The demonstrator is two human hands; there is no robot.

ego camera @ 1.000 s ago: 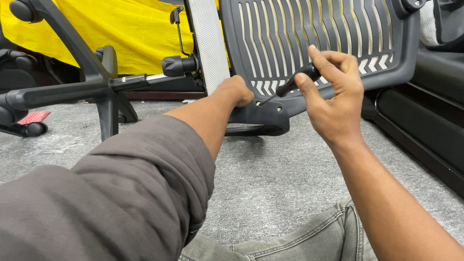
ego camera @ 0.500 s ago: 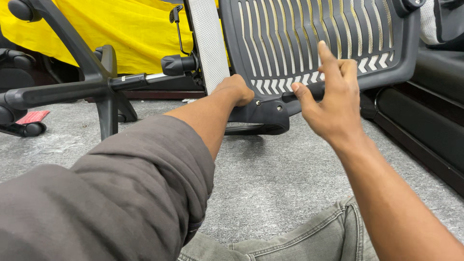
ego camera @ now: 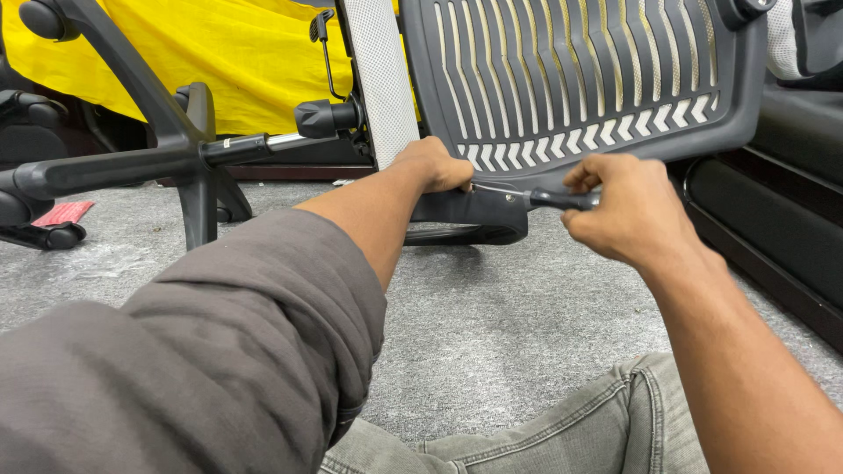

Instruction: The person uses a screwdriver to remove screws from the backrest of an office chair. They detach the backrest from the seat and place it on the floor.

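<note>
The right hand (ego camera: 632,211) is closed around the black handle of a screwdriver (ego camera: 544,198), held level, with its thin shaft running left to a screw at the top of the dark bracket (ego camera: 479,211). The left hand (ego camera: 432,165) is curled over the bracket's left upper edge, fingers wrapped behind it, just beside the screwdriver's tip. The bracket sits at the lower edge of a chair back (ego camera: 580,79), a grey slatted plastic shell that stands tilted on the floor (ego camera: 492,316), far from the person and toward the right. A white mesh strip (ego camera: 379,70) runs down along the shell's left side. Left of that, a black knob (ego camera: 327,117) and a metal rod join a black chair base (ego camera: 132,158) lying on its side, one caster (ego camera: 61,233) resting on the grey carpeted floor. A yellow cloth (ego camera: 237,61) hangs behind the base, and a small red object (ego camera: 60,212) lies on the floor at far left. At the right edge is a dark low piece of furniture (ego camera: 781,219). Near, the left arm's brown sleeve (ego camera: 202,351) fills the lower left, and a grey trouser leg (ego camera: 544,430) shows at the bottom.
</note>
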